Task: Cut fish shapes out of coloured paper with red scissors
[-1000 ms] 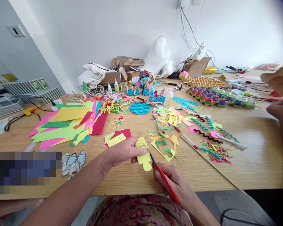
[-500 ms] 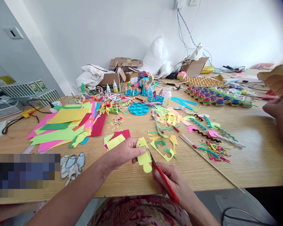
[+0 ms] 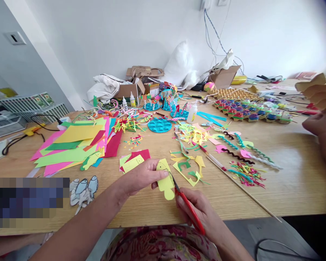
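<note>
Between thumb and fingers, my left hand [image 3: 148, 175] pinches a yellow paper fish [image 3: 165, 185] with a drawn eye and outline. My right hand [image 3: 198, 206] is closed around the red handles of a pair of scissors [image 3: 191, 212]. The blades lie against the right edge of the paper fish, above the front of the table. Left of my left hand are more yellow fish drawings [image 3: 133, 164] on red paper. Just beyond the scissors lie green and yellow paper offcuts [image 3: 188, 170]. Part of my left fingers is hidden behind the paper.
A stack of coloured paper [image 3: 78, 136] and grey-blue paper fish [image 3: 84, 190] lie to the left. A wooden stick [image 3: 241, 188], pipe cleaners [image 3: 237, 156] and painted egg-carton pieces [image 3: 250, 110] are on the right. Another person's hand [image 3: 319, 125] holds egg carton at the right edge.
The view has shifted slightly. My hands, the paper fish and the scissors stay in almost the same position against each other.
</note>
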`<state>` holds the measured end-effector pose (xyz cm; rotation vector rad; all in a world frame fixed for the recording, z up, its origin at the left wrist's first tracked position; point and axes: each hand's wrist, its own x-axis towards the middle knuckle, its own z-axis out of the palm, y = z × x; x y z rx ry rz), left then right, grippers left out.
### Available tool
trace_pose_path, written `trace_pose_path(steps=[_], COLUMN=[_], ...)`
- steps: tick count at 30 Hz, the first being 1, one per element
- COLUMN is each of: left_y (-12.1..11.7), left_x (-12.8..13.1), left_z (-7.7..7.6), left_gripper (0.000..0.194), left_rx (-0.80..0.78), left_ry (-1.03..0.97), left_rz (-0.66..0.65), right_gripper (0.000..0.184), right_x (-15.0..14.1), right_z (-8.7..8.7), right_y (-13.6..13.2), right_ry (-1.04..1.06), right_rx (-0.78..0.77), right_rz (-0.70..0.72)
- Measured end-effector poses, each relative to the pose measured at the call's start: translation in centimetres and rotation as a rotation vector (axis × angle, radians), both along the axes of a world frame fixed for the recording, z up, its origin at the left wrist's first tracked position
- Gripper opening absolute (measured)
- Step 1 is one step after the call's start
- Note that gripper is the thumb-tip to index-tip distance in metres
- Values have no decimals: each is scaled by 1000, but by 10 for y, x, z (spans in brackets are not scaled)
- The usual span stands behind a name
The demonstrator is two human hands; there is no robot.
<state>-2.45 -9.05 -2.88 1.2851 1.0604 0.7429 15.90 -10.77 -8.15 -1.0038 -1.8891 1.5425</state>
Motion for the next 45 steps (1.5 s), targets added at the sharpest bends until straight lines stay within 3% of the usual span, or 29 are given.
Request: trace_pose_path(steps=[45], left_y=[1], left_x=[-2], left_z=[-3], left_gripper=[25], left_rx=[-31], left_ry=[-11], left_rz=[-3], right_gripper=[54], right_x=[3], right_z=[1], right_y=[3], right_ry=[-51], right_rx=[52], right_rz=[12])
